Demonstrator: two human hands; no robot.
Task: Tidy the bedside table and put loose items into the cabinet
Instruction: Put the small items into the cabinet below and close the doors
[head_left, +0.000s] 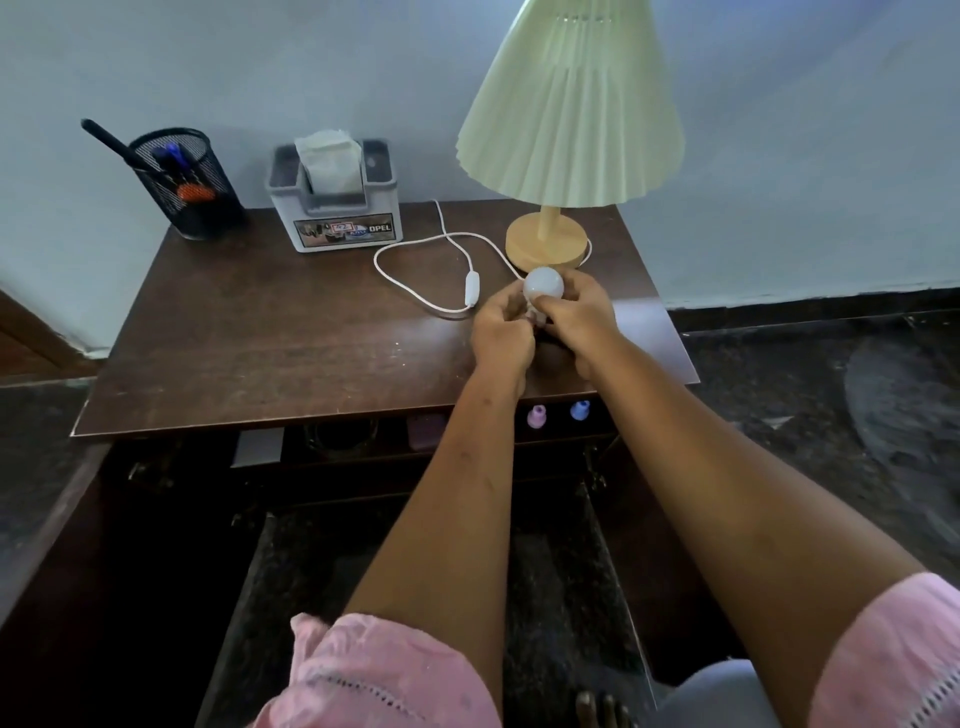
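Both hands met over the right side of the dark wooden tabletop (249, 332), closed together around a loose white light bulb (543, 283) just in front of the lamp (550, 228). The right hand (576, 317) wrapped the bulb's neck from the side, while the left hand (501, 332) pinched at its base; the base itself was hidden between the fingers. The globe stood clear above both hands.

The bulb appeared light and rigid, its rounded shell smooth enough to slip and likely to break if dropped or squeezed, so the neck and base looked the safer places to grip. The lamp's white cord (415, 270) lay looped on the tabletop just beside the hands and could snag a careless lift.

Behind stood a tissue holder (335, 208) and a mesh pen cup (187, 182). Below the tabletop's front edge the cabinet (363, 441) stood open, with small items dimly visible on its shelf.
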